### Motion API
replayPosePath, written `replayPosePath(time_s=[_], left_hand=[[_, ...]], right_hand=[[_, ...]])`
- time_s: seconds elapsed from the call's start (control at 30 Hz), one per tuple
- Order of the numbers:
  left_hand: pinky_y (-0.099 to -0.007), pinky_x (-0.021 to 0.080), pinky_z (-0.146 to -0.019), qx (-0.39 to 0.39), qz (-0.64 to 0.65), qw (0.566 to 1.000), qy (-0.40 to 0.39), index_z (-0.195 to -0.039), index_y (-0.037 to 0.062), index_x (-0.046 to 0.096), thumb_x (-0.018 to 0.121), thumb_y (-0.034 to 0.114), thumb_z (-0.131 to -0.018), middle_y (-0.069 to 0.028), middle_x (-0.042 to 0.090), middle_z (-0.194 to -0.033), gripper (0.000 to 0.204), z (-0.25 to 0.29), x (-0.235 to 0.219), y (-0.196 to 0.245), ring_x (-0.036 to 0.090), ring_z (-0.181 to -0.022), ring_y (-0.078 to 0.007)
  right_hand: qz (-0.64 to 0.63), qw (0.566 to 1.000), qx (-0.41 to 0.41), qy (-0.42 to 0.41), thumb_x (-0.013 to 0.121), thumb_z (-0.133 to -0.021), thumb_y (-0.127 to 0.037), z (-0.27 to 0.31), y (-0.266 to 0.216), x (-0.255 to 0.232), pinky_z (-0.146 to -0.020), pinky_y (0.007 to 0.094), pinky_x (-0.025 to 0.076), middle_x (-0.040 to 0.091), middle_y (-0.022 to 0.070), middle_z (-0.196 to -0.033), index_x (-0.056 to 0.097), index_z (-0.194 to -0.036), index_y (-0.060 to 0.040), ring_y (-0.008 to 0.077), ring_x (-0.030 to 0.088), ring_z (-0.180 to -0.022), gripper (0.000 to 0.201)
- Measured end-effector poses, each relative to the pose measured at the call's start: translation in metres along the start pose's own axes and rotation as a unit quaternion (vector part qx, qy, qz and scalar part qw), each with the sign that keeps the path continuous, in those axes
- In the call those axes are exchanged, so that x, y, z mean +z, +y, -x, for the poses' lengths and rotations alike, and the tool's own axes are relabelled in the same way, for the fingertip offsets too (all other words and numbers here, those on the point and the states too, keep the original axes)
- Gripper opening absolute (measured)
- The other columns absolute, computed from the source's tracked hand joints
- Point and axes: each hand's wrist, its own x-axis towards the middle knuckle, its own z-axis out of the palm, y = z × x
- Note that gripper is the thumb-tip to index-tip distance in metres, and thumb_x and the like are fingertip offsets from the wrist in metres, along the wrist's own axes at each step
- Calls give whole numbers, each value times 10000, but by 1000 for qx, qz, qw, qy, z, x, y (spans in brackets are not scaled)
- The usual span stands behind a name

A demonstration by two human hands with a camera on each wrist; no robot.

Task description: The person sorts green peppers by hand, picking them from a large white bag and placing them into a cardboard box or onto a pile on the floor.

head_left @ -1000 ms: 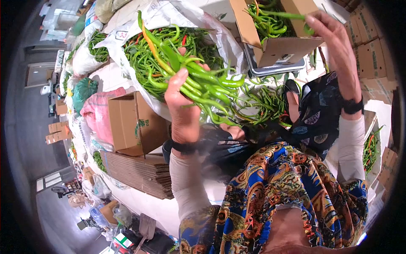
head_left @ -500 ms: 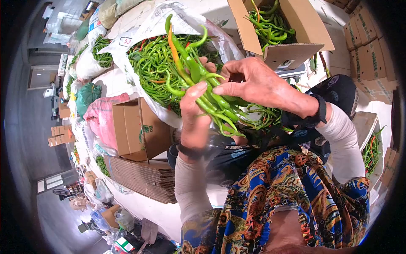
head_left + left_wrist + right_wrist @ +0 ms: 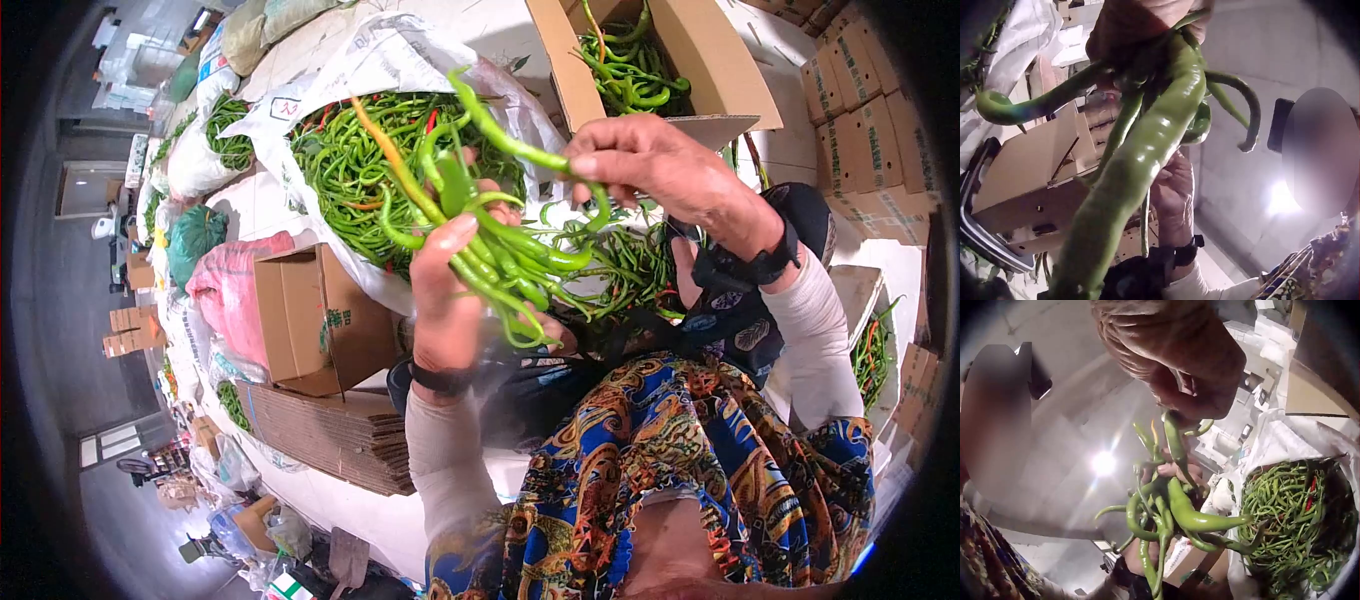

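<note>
My left hand (image 3: 447, 300) grips a bunch of long green chili peppers (image 3: 520, 265), their curved tips fanning out on both sides of the fist. One orange-tinged pepper (image 3: 395, 165) sticks up from that bunch. Just right of it, my right hand (image 3: 670, 165) pinches a single green chili pepper (image 3: 500, 138) between thumb and fingers; the right wrist view shows this pepper (image 3: 1174, 440) hanging under the fingertips. Behind the left hand lies a white sack (image 3: 385, 55) full of thin green peppers with a few red ones. Much of the left palm is hidden by the bunch.
An open cardboard box (image 3: 740, 85) with green peppers stands at the back right. Loose peppers (image 3: 640, 265) lie on the floor by the feet. To the left are an empty carton (image 3: 350, 310), flattened cardboard (image 3: 330, 430) and a pink sack (image 3: 235, 290). Stacked cartons (image 3: 875, 140) line the right.
My right hand came from over the cardboard box to the bunch in my left hand, then drew back slightly right with one pepper. The left hand keeps its grip on the bunch.
</note>
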Motion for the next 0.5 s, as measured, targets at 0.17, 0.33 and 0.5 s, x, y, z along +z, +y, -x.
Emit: replayPosePath(time_s=[0.17,0.33,0.5], left_hand=[[-396,475,-841,34,63,996,-58,-1384,22,338,568,186,-731,-103,542,-957,712,-3,-8,-1,549,-823,-195],[-364,440,-797,14,-26,999,-21,-1356,59,381,632,264,-704,-44,485,-854,728,-5,4,-1,494,-782,-151],[-356,421,-811,-6,-3,999,35,-1348,59,383,630,253,-711,-36,469,-847,710,1,18,1,481,-777,-148]], right_hand=[[3,997,-31,67,653,-882,-304,17,-14,-25,-492,167,309,543,-87,-691,637,-885,-78,-4,407,-550,226],[15,997,-31,72,670,-877,-288,25,-16,-36,-491,179,306,518,-100,-678,639,-885,-86,-4,402,-555,205],[36,996,-24,72,690,-865,-239,32,-22,-31,-606,204,383,572,-45,-741,639,-875,-32,33,480,-683,213]])
